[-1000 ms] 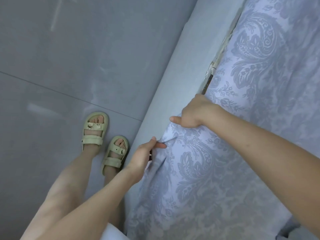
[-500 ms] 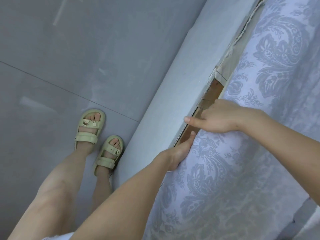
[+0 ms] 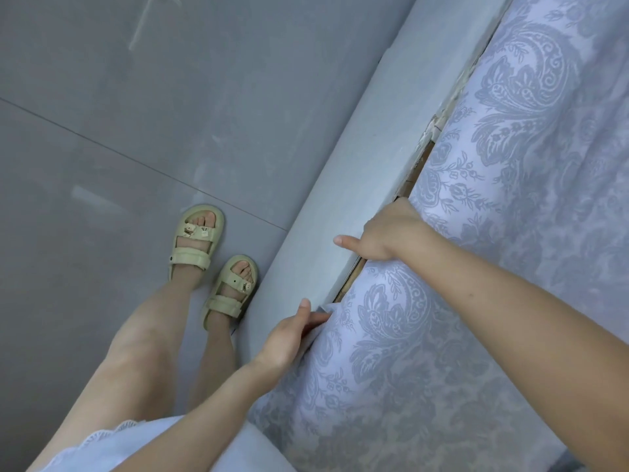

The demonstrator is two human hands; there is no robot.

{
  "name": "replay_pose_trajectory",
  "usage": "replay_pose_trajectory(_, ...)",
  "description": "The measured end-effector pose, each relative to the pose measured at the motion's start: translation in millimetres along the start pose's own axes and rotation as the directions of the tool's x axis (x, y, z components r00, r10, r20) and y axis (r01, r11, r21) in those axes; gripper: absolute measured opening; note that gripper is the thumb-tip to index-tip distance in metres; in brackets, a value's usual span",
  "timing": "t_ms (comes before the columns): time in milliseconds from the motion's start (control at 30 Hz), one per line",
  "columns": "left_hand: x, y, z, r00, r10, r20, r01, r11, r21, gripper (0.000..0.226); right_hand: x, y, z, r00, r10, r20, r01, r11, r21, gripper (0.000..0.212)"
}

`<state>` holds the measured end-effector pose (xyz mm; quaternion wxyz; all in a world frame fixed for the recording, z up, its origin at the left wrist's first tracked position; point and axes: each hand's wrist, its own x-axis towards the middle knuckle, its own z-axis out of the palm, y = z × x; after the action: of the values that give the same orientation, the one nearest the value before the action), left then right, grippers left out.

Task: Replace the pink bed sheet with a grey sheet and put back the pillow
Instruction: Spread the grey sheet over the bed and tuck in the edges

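Standing by the long grey padded bed side, I have both grips at its top edge. The grey sheet with big leafy swirls lies over the mattress just past the bed side. The sheet's edge runs down into the thin gap next to the bed side.

My left grip is at the near end of the bed side. It holds a fold of the sheet's edge between thumb and fingers.

My right grip is farther along the bed side. Its thumb sticks out over the top of the bed side. Its fingers go down into the gap with the sheet and I cannot see them. So I cannot tell if they hold the cloth or only push it.

A bit of brown wood shows in the gap, between my two grips.

On the other side of the bed side is the grey tiled floor. My feet stand there in pale yellow strap sandals, close to the bed side. The white lacy hem of my skirt shows there too.
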<state>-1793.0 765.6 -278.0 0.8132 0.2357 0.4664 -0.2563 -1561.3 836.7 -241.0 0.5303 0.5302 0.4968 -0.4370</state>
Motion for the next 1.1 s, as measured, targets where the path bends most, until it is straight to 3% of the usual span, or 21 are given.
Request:
replay_pose_trajectory(100,-5,-11,-4,0.997,-0.07,0.019,0.07,0.998,-0.006,0.058,-30,-11,12,0.953,-0.112,-0.283,0.166,0.971,0.174,0.072)
replay_pose_trajectory(200,-2,-8,10,0.978,-0.136,0.157,0.142,0.99,-0.025,0.059,-48,-36,29,0.934,-0.164,-0.318,0.224,0.961,0.164,0.065)
replay_pose_trajectory(300,5,-10,19,0.967,-0.171,0.19,0.173,0.985,0.006,0.056,-50,-53,38,0.935,-0.167,-0.312,0.22,0.965,0.142,0.075)
replay_pose_trajectory(467,-4,-13,9,0.987,-0.117,0.112,0.102,0.986,0.133,0.068,-35,-95,42,0.98,-0.193,-0.049,0.199,0.959,0.204,0.082)
replay_pose_trajectory(567,-26,-45,-10,0.998,0.018,-0.057,-0.018,1.0,0.004,0.07,-27,-129,55,0.977,-0.198,0.083,0.168,0.946,0.279,0.089)
replay_pose_trajectory(733,-64,-112,-32,0.925,0.134,-0.356,-0.19,0.973,-0.129,0.063,-27,-176,81,0.97,-0.196,0.147,0.139,0.935,0.327,0.089)
replay_pose_trajectory(900,-63,-130,-26,0.962,0.121,-0.243,-0.166,0.971,-0.171,0.06,-13,-199,86,0.933,-0.197,0.302,0.097,0.944,0.316,0.085)
replay_pose_trajectory(1100,-50,-144,1,0.997,0.05,0.066,-0.043,0.994,-0.1,0.045,-20,-202,84,0.856,-0.244,0.456,0.081,0.934,0.347,0.081)
